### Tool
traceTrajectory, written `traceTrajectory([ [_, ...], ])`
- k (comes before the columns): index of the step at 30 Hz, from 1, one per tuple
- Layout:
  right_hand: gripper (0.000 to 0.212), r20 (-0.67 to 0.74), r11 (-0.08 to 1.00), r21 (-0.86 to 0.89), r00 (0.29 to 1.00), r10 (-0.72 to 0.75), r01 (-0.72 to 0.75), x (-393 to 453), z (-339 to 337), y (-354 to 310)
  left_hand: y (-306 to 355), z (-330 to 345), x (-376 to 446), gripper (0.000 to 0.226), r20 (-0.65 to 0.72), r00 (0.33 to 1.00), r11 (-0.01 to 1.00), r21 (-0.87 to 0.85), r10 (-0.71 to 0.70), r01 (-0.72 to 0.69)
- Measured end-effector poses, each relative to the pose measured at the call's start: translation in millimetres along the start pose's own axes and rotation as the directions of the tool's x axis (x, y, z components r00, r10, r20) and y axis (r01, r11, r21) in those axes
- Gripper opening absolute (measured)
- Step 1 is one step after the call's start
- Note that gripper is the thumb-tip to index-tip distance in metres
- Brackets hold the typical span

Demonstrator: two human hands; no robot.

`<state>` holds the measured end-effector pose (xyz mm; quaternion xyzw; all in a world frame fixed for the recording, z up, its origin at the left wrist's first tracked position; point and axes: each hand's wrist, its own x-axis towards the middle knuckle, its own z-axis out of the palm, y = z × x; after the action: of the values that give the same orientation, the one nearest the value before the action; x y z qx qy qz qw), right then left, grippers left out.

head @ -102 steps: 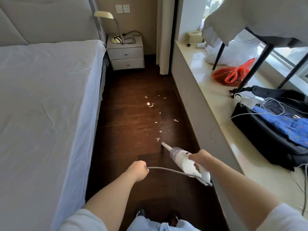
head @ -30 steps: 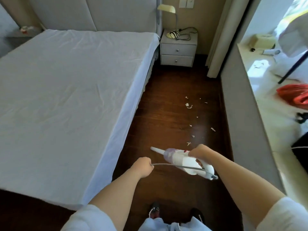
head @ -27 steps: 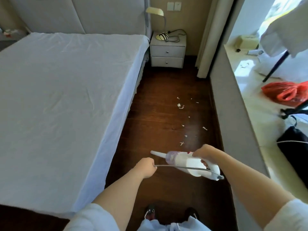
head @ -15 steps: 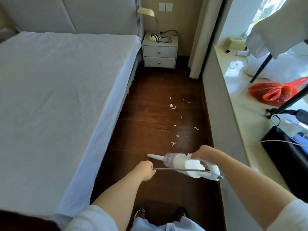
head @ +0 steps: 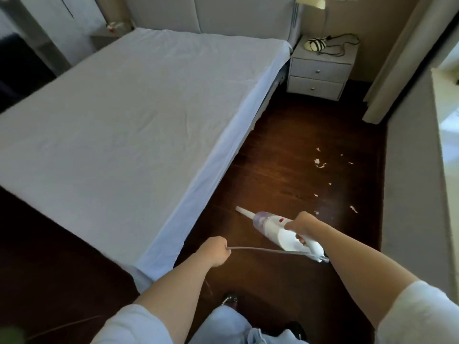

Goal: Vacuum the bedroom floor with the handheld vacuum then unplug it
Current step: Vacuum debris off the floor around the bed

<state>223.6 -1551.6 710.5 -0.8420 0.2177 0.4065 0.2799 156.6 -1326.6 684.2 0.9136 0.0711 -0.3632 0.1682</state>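
The bed (head: 129, 115) fills the frame from 9 to 12 o'clock, covered by a plain pale sheet, its near corner hanging down toward the person's left arm. The dark wooden floor (head: 280, 170) runs as a strip from 6 o'clock up to 1 o'clock, between the bed and a grey ledge wall (head: 412, 194) at 3 o'clock. A curtain (head: 395, 58) hangs at 2 o'clock. The nightstand (head: 320, 70), with two drawers, stands at 1 o'clock just beside the bed head, carrying a lamp (head: 313, 43) and a loose black cable.

The vacuum (head: 278, 229), white with a clear purple-tinted dust cup, sits just right of centre, held above the floor with its nozzle aimed toward 10 o'clock, at the bed's side. The right hand (head: 301, 225) has its fingers wrapped closed around the vacuum's handle. The left hand (head: 215, 250) at 6 o'clock is a closed fist around the cord (head: 268, 250), which stretches nearly level from the fist to the vacuum's rear end.

Scraps (head: 319, 162) of pale litter lie scattered on the floor toward 2 o'clock from the vacuum, apart from the nozzle. One dark shoe (head: 229, 301) shows at 6 o'clock.
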Motion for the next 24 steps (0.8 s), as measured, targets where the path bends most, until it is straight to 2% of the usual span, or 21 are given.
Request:
traceTrajectory([
  [7,0.046,-0.003,0.998,-0.059,1.000,-0.001,0.001,14,27,-57,-39,-48,24,0.027,0.001,1.000,1.000,0.019,-0.015,0.015],
  [12,0.043,-0.022,0.998,0.015,0.998,0.059,-0.059,11,37,-65,-53,-57,48,0.025,0.035,0.999,0.997,0.062,0.038,-0.040],
  [18,0.048,0.004,0.967,0.136,0.976,0.216,-0.214,-11,23,-28,-18,-37,64,0.025,0.118,0.975,0.975,0.096,0.187,-0.198],
  [24,0.041,-0.033,0.930,0.268,0.962,0.271,-0.253,-46,4,43,37,-8,55,0.026,0.125,0.951,0.940,0.162,0.281,-0.299],
])
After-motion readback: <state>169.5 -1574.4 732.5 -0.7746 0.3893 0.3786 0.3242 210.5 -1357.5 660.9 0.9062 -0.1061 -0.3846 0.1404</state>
